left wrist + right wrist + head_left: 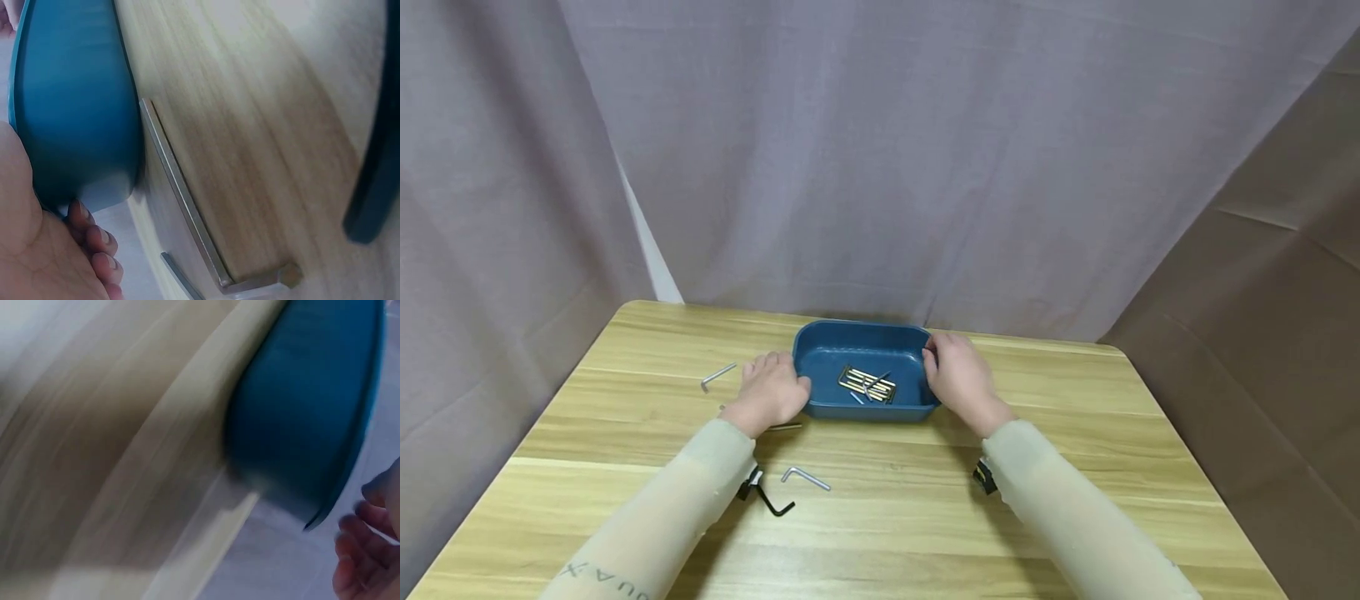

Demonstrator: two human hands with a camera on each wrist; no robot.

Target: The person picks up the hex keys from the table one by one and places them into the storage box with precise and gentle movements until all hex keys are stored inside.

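Observation:
A blue tray (820, 408) stands at the middle of the wooden table (895, 500) with several gold and silver hex keys (867, 385) in it. My left hand (771, 392) is against its left side, thumb at the rim, and curled fingertips (100, 240) touch the foot of the tray wall (75, 125). My right hand (958, 377) is at the tray's right rim. In the blurred right wrist view its loosely bent fingers (365, 550) stand a little apart from the tray (312, 412).
Loose hex keys lie on the table: a silver one (718, 376) at the left, another silver one (805, 477) and a black one (775, 504) near my left forearm, and a long one (187, 212) beside the tray under my left hand. Grey curtains hang behind the table.

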